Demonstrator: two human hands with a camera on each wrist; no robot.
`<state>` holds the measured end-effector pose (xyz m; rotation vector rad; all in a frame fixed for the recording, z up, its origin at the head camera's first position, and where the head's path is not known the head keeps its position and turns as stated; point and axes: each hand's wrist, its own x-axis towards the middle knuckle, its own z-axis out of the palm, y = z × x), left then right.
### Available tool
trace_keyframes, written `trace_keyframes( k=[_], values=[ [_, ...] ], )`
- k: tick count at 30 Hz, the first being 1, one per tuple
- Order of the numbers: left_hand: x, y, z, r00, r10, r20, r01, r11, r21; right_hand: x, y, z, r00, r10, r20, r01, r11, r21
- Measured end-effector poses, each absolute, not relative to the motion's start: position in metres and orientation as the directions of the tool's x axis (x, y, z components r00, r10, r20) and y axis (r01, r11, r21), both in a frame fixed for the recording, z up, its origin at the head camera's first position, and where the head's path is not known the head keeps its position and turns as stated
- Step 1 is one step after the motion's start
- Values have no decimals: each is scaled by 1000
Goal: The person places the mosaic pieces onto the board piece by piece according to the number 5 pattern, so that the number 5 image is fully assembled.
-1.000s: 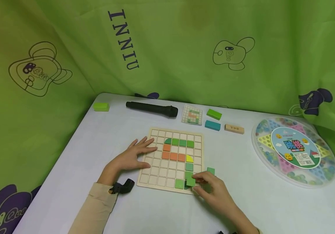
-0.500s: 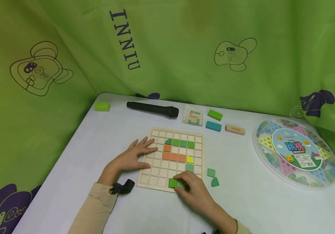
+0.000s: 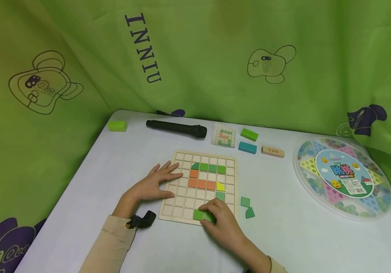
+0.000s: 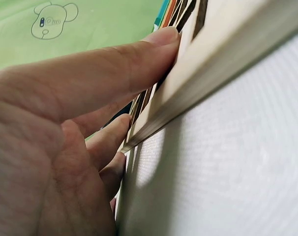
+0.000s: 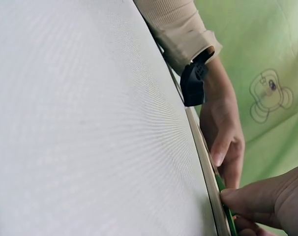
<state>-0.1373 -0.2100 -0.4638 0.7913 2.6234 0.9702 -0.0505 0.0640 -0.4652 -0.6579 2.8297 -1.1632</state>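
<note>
A wooden grid board lies on the table with green, orange and yellow tiles set in its cells. My left hand rests at its left edge, fingers spread, with the thumb on the frame in the left wrist view. At the front row, my right hand pinches a green tile between thumb and fingers. Beside that tile, another green tile is partly covered by the fingers. In the right wrist view, the thumb presses against a green edge just above the board.
Right of the board lie a loose green square tile and a quarter-round one. Behind it are a black microphone, a pattern card and several small blocks. A round Chinese checkers box sits at the right.
My right hand has carried a green tile leftward from the board's front right corner and lowered it into the front row. The loose quarter-round tile has come into view. My left hand stays put.
</note>
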Motion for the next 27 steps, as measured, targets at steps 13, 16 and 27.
trace_keyframes(
  k=[13,16,27],
  values=[
    [-138,-210,-463,-824,565,-29,413,636,652,-49,72,-460,-890,-393,231,-434,575,-693],
    [-138,-210,-464,-825,564,-30,413,639,649,-50,78,-457,-887,-381,262,-449,573,-685],
    [-138,-211,-464,-826,562,-40,401,637,658,-48,137,-457,-933,-276,232,-358,637,-682]
  ],
)
